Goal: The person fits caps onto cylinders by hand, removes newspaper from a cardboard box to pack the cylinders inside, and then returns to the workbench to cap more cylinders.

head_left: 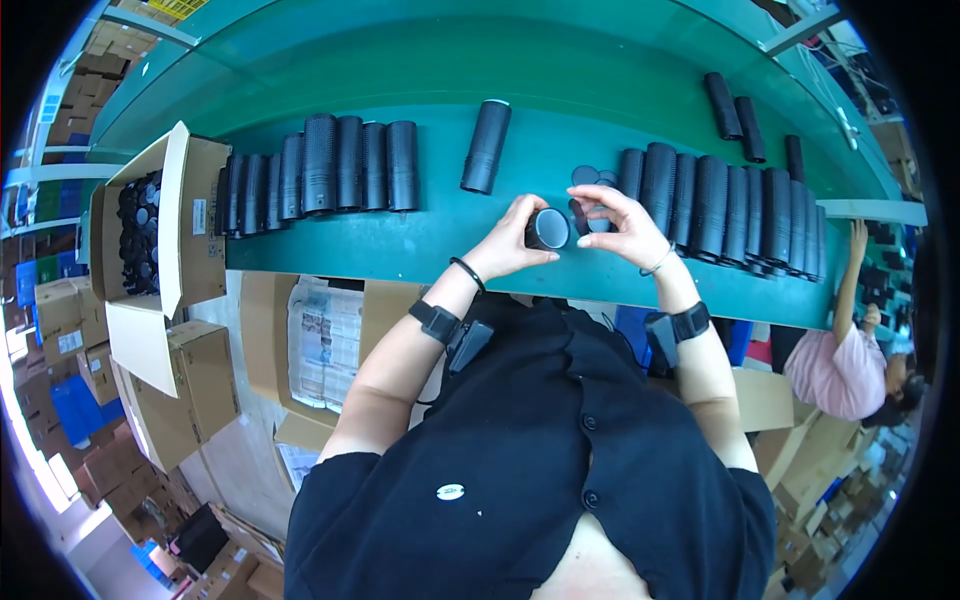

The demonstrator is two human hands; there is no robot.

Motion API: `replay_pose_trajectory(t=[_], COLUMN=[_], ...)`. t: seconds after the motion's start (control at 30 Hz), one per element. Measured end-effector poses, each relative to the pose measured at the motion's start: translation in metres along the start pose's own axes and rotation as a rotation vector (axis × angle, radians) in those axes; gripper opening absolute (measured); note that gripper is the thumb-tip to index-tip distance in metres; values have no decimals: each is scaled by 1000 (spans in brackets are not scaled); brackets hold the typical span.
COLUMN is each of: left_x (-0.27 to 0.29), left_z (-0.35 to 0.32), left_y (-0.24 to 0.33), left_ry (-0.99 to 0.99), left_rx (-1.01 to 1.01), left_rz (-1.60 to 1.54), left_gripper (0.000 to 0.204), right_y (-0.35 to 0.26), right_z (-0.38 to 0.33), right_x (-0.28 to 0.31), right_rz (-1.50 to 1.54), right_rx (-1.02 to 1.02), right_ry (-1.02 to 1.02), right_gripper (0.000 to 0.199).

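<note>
Over the green belt (440, 250), both hands grip a ribbed black cylinder (547, 229).

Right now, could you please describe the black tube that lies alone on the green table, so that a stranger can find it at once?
Start at the long green table, which carries a row of black tubes on the left and another row on the right. In the gap between them, beyond the left hand and right hand, lies the lone tube. It touches no other tube and lies slightly slanted.
</note>
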State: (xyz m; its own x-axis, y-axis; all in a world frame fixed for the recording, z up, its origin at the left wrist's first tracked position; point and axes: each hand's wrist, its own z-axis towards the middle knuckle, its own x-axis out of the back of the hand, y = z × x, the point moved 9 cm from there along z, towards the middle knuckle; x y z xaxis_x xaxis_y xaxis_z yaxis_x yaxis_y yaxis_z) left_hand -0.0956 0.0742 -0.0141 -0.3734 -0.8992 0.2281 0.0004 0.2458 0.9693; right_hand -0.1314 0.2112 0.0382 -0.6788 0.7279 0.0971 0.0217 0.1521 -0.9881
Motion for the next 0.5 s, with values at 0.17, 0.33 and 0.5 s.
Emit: replay_pose_trajectory(t=[0.17,0.33,0.5], left_x=[-6,-5,-3], left_z=[2,0,-1], left_y=[-1,-10,-8], left_ry=[-22,24,13], left_rx=[-62,-63,-32], left_rz=[120,45,62], left_gripper=[64,68,75], right_y=[-21,-28,-28], right_z=[9,9,8], right_x=[-26,-32,-35], right_rz=[-516,-550,-571], right_rx=[217,191,207], right_ry=[1,45,50], right_gripper=[64,64,62])
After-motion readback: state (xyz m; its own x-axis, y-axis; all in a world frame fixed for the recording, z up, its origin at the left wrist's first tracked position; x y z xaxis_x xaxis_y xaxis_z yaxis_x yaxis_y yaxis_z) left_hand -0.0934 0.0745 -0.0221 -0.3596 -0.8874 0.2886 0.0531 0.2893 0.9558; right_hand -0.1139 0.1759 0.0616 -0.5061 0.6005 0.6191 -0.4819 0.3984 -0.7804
